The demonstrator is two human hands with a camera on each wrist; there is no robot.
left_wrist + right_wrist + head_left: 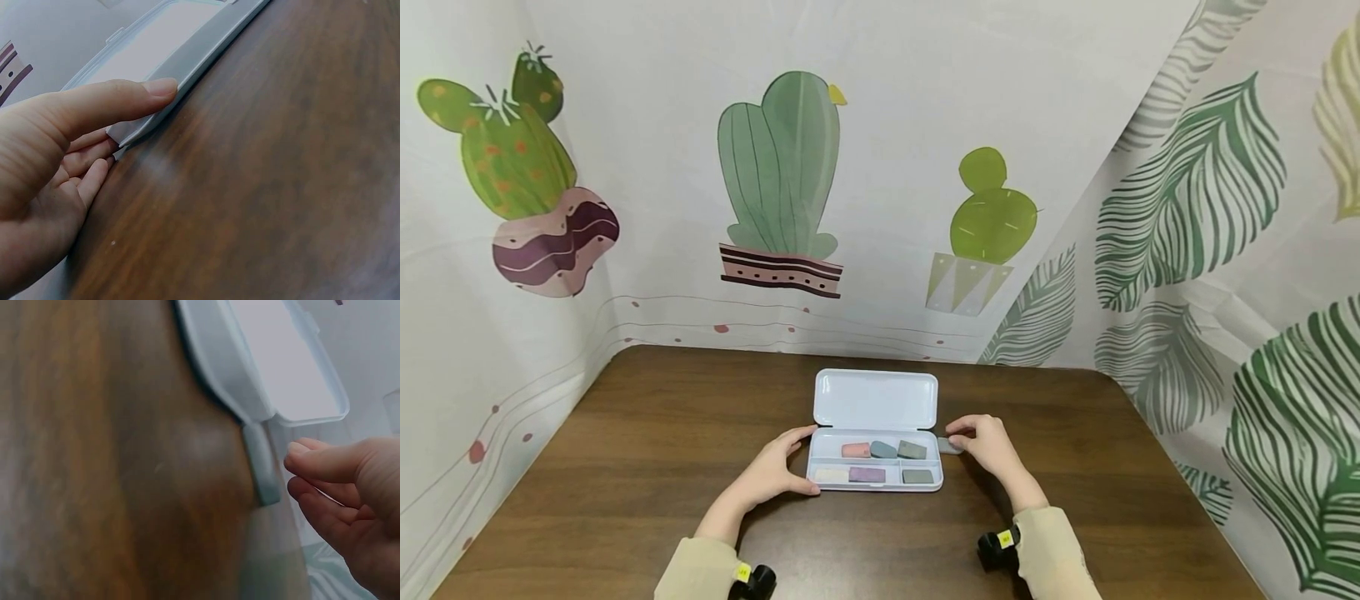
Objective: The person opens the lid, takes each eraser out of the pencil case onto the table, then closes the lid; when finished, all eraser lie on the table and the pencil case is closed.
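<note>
A white pencil case (pixel 876 461) lies with its hinged lid (pixel 876 398) raised towards the wall. Several small eraser-like blocks sit inside: a pink block (pixel 855 450), a blue-grey one and a grey one in the back compartment; a white block and a purple block (pixel 867 475) front left; a grey-green block (pixel 917 476) front right. My left hand (pixel 769 471) holds the case's left end, thumb at the front edge, fingers at the back corner. Beside the case's right end a grey eraser-like block (pixel 261 464) lies on the table. My right hand (pixel 988 446) is next to it, thumb and fingers bent, holding nothing.
The brown wooden table (pixel 872 550) reaches to the cloth backdrop printed with cacti and leaves. A wrist camera (pixel 997 550) sits by the right sleeve and another camera (pixel 754 582) by the left.
</note>
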